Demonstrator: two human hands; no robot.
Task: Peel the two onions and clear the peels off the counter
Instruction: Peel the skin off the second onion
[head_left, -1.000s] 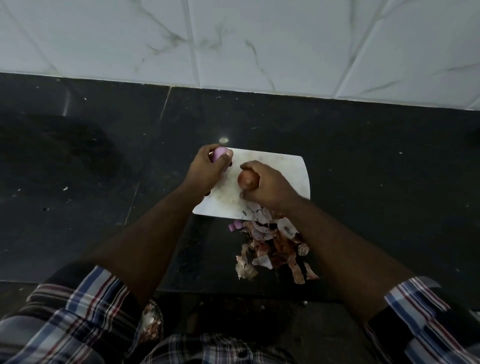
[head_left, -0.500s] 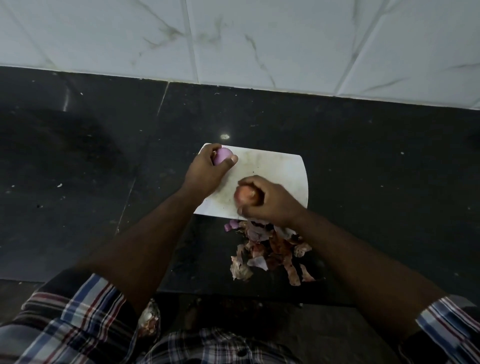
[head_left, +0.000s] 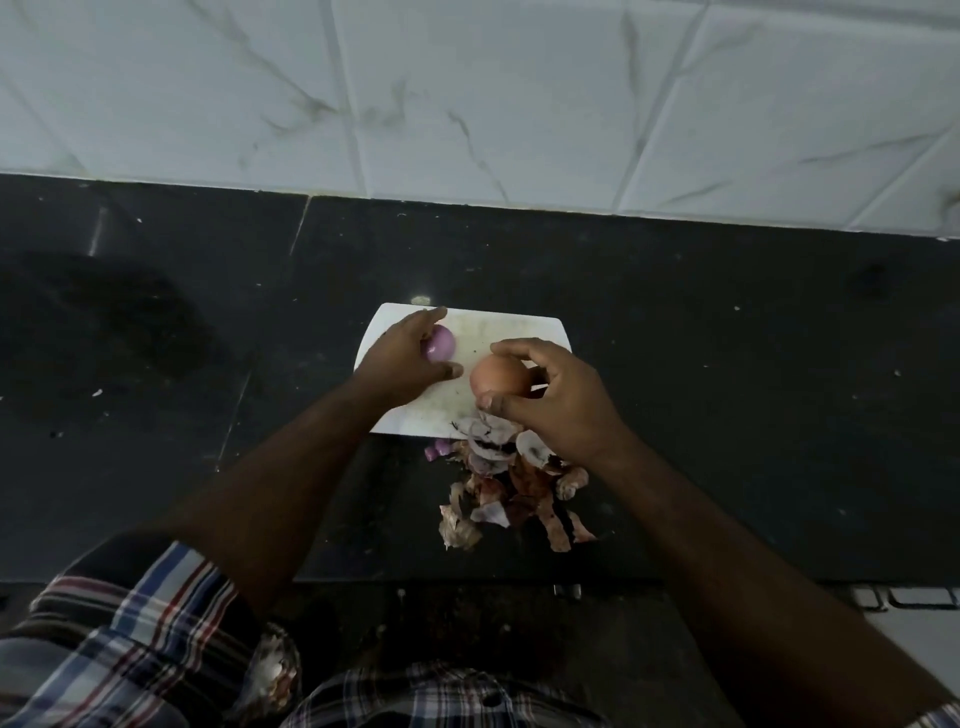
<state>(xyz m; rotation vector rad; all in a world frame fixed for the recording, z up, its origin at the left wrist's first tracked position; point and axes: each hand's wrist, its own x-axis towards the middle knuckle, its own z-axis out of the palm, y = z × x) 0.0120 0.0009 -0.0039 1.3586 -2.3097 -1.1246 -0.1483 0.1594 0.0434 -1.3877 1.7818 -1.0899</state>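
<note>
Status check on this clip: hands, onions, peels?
Left hand on purple onion, over the board. Right hand grips brown onion, skin on. Peels piled on counter.

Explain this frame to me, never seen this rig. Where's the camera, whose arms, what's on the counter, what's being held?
There is no robot here. A person wears one wide-angle camera on the head, looking forward and down, so both arms enter from the bottom edge. This is the only view.

The left hand curls around a peeled purple onion on the white cutting board. The right hand pinches an onion still in its brown skin between thumb and fingertips, over the board.

The board lies on a black stone counter, with white marble-look wall tiles behind. A pile of onion peels lies on the counter at the board's near edge, not yet cleared.
</note>
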